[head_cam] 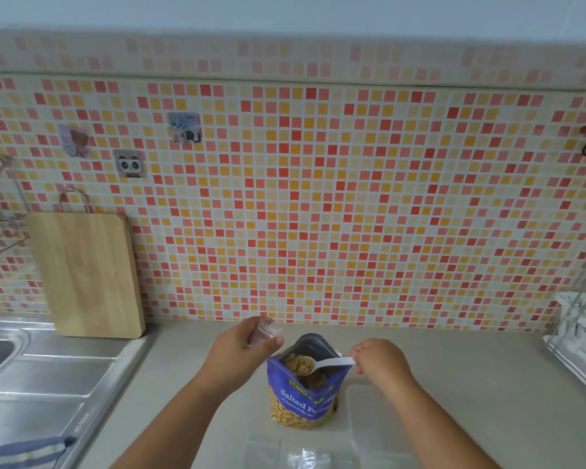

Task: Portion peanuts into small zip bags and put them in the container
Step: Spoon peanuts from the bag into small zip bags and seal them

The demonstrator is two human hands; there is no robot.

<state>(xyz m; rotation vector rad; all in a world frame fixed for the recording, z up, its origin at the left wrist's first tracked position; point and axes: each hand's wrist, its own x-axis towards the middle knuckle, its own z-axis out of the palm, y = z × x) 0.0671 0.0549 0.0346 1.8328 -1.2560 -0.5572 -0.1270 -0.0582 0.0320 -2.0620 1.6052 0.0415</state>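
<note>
Background only: tiled kitchen corner.
Wooden cutting board (88,274) leans on the mosaic tile wall (318,198), far left of the hands; steel sink (48,374) left of them, striped cloth (24,451) on its edge; dish rack (579,340) far right; three stickers (130,163) on the wall.

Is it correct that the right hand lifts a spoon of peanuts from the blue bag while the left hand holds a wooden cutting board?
Not quite. In the head view the left hand holds a small clear zip bag; the cutting board leans against the wall. The right hand does hold the spoon over the peanut bag.
</note>
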